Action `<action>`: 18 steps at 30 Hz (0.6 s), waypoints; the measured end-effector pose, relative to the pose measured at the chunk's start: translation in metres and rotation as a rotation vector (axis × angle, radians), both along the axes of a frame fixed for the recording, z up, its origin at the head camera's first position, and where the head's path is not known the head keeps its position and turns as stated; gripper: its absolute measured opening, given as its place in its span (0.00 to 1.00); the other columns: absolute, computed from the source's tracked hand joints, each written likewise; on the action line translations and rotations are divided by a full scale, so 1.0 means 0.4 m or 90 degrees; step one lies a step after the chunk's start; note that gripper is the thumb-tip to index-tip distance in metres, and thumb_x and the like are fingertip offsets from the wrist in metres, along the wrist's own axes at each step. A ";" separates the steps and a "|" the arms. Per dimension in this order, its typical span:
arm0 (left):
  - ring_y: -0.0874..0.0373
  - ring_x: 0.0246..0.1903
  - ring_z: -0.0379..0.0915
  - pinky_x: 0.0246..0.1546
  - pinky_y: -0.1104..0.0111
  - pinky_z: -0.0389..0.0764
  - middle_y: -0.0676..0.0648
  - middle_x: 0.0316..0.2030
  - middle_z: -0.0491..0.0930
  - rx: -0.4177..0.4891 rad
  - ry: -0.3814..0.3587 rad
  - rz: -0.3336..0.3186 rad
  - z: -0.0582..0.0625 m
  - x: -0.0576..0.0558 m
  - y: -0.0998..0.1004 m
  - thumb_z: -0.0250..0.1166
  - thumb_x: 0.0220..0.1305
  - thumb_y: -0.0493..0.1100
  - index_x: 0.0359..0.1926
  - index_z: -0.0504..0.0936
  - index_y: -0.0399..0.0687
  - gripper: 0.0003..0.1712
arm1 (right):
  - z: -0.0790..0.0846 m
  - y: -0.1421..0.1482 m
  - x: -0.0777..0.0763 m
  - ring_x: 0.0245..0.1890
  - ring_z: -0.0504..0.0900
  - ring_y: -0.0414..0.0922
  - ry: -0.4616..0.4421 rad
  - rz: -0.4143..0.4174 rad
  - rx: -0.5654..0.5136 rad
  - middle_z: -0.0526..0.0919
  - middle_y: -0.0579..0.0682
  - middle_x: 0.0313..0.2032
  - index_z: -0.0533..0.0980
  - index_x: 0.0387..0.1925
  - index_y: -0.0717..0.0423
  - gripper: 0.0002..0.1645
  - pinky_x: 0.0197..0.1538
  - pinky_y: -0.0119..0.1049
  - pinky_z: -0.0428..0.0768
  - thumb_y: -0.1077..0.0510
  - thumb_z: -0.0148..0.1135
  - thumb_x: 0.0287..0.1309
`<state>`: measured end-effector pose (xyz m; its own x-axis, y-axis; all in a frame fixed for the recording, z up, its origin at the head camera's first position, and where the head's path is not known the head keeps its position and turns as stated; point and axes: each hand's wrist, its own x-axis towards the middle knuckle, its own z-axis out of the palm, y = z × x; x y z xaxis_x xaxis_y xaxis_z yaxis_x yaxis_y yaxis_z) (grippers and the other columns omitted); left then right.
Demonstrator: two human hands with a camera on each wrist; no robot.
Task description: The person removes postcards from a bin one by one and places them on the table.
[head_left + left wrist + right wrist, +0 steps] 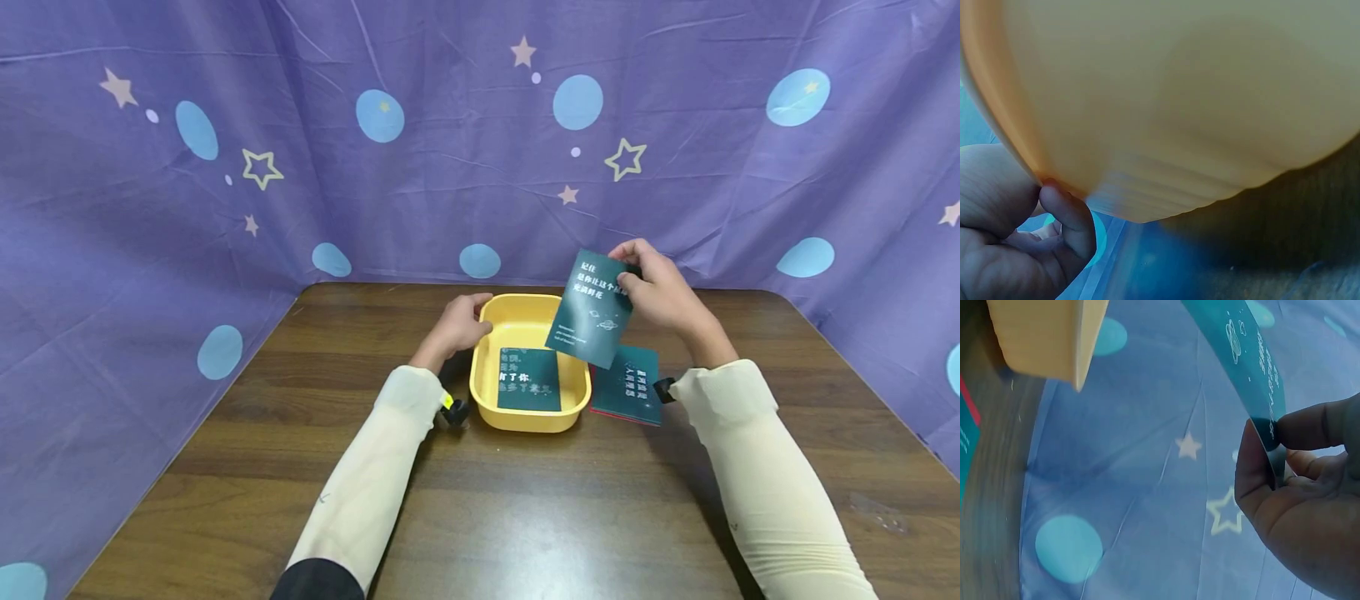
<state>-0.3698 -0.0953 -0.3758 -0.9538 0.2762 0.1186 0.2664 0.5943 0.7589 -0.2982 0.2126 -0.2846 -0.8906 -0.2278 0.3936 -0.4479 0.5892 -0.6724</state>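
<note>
My right hand [662, 287] pinches a dark green card [588, 321] by its upper right corner and holds it tilted over the right rim of a yellow plastic basin [531, 422]. White writing and a small planet drawing show on the card, which bends slightly in the right wrist view. On the basin's left side, my left hand [457, 325] grips the rim between thumb and finger, seen close in the left wrist view. Inside the basin lies another dark green card [529, 396] with white writing. Several similar cards [628, 398], one with a red edge, lie just right of the basin.
A brown wooden table [495, 500] carries everything. Behind it hangs a purple curtain [450, 192] with stars and blue dots. A small clear piece of plastic [877, 512] lies at the table's right.
</note>
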 end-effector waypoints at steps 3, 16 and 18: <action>0.53 0.38 0.76 0.34 0.69 0.81 0.39 0.46 0.77 0.002 -0.008 0.003 0.003 0.002 0.000 0.58 0.56 0.32 0.67 0.65 0.39 0.35 | 0.004 0.033 -0.002 0.41 0.73 0.49 -0.021 -0.020 -0.007 0.73 0.56 0.45 0.65 0.55 0.58 0.16 0.42 0.43 0.72 0.62 0.42 0.67; 0.55 0.33 0.77 0.33 0.69 0.81 0.38 0.46 0.77 0.003 -0.016 -0.001 0.006 0.005 -0.001 0.57 0.56 0.32 0.68 0.64 0.39 0.35 | -0.027 0.135 -0.029 0.42 0.72 0.53 -0.135 -0.059 0.020 0.71 0.62 0.45 0.64 0.54 0.66 0.18 0.40 0.40 0.73 0.66 0.41 0.63; 0.55 0.32 0.77 0.32 0.69 0.81 0.38 0.46 0.77 0.002 -0.016 -0.002 0.007 0.006 -0.001 0.58 0.56 0.32 0.68 0.64 0.39 0.35 | -0.039 0.145 -0.037 0.41 0.73 0.53 -0.161 -0.051 0.030 0.71 0.62 0.44 0.64 0.53 0.66 0.17 0.39 0.39 0.74 0.66 0.40 0.63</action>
<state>-0.3674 -0.0959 -0.3731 -0.9555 0.2789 0.0959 0.2495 0.5911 0.7671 -0.3132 0.2707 -0.3002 -0.9752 -0.1656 0.1471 -0.2201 0.6491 -0.7282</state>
